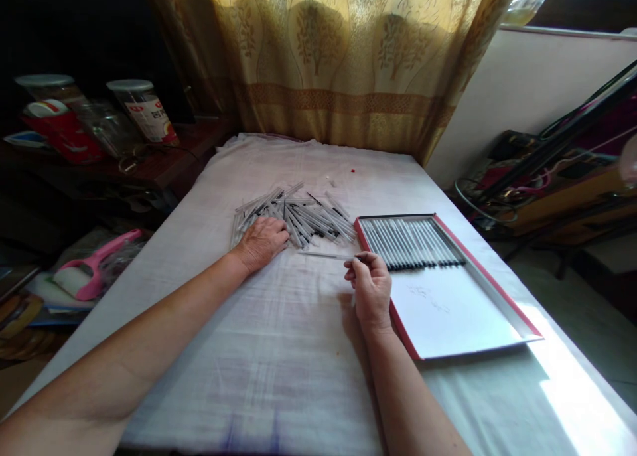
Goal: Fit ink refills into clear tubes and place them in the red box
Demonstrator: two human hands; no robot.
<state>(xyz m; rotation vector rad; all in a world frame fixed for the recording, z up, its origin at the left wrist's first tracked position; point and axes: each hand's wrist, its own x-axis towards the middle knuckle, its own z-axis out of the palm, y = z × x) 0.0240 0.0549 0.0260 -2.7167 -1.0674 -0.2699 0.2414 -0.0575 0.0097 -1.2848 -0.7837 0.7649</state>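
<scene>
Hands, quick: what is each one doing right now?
Left hand: open, palm down on the pile of pens.
Right hand: closed, pinching one clear pen beside the red-edged tray.

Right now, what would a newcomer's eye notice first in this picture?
First, the loose pile of clear pens in the middle of the white-covered table, with the left hand resting on it. Beside it, the right hand pinches a single pen next to a red-edged tray holding a neat row of pens.
</scene>
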